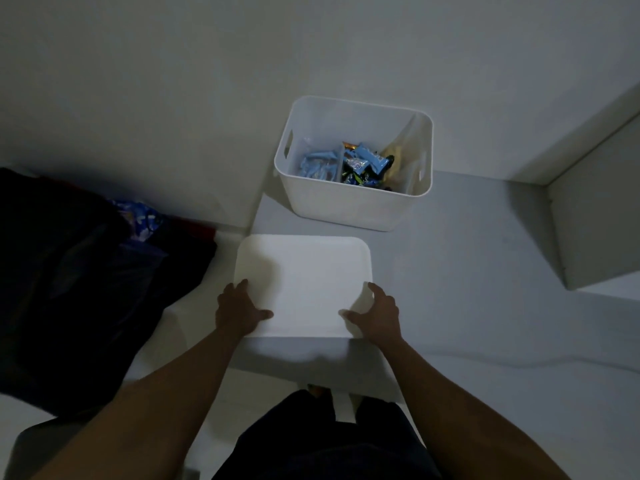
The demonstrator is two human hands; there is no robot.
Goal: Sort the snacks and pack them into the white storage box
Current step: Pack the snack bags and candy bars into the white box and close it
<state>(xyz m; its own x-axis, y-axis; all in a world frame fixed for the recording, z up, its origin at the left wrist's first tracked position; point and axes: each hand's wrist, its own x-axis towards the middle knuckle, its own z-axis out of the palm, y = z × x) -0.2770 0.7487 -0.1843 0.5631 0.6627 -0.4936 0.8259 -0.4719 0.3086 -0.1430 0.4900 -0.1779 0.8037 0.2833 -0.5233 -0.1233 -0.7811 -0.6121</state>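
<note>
Dim light falls on a pale grey surface [467, 271] that runs up to a plain wall [207, 81], all seen from the head camera looking down. At the far edge of that surface, against the wall, stands the white storage box [339, 206], open at the top, with a slot handle in each end. Snacks [349, 164] lie in its bottom: light blue packets at the left, mixed blue wrappers in the middle, something yellowish at the right. Nearer the person, a flat white lid [304, 278] with rounded corners casts a shadow below its near edge. The left hand [239, 310] grasps the lid's near left corner, thumb lying on top and fingers curled round the side edge. The right hand [375, 317] grasps the near right corner the same way. The box sits just beyond the lid's far edge and a little to its right, well apart from both hands. A heap of dark cloth [79, 278] fills the left side, with a blue-patterned packet [142, 216] showing at its top. A white block [595, 220] stands at the right.
</note>
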